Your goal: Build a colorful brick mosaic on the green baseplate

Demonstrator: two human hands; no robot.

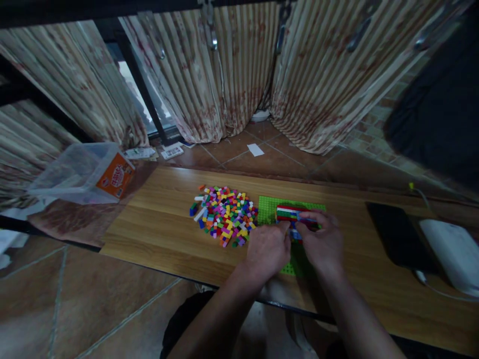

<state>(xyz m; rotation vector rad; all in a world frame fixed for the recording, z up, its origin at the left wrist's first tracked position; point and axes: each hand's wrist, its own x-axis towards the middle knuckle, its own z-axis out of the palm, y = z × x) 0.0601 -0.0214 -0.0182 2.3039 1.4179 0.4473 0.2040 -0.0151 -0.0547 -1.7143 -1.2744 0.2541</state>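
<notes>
A low block structure of coloured toy building bricks [287,213], with red, white, green and blue rows, stands on a green studded baseplate [267,205]. My left hand [270,248] is closed, with its fingertips at the near left side of the structure; most of its fingers are hidden under the hand. From the right, my right hand [324,237] pinches the structure, thumb in front and fingers over its top. Both hands cover part of the bricks and baseplate, so any single brick between the fingers cannot be made out.
Left of the baseplate lies a heap of loose bricks [228,212] on the wooden table [157,219]. A black tablet-like slab [398,237] and a white device [451,254] with a cable lie right. A clear plastic bin [78,172] stands beyond the table's left end.
</notes>
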